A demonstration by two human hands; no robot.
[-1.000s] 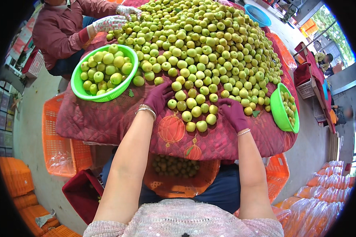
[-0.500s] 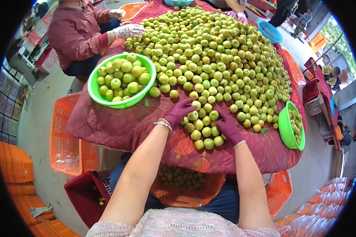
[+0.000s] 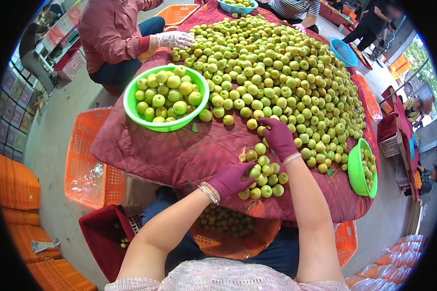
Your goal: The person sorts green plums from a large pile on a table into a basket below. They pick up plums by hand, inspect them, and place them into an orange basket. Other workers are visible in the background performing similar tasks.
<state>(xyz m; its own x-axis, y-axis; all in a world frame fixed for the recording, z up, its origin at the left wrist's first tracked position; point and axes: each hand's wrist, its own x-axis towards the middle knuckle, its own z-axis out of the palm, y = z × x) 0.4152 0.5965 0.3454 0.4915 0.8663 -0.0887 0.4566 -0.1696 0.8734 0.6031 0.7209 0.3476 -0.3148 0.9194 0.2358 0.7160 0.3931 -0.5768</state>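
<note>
from the head view, the fruit lies on the red cloth in a big pile and a small bunch near the front edge. each fruit looks light, firm, smooth and a bit slippery. it may roll or bruise, so cup it round its fat sides and don't squeeze hard. the left hand is loose and curved beside the small bunch, not gripping. the right hand has bent fingers at the low edge of the big pile, by a fruit; i can't tell if they grip it. half a second ago both hands were round the bunch. now the right hand is up at the pile, and the bunch sits closer to the front edge.
</note>
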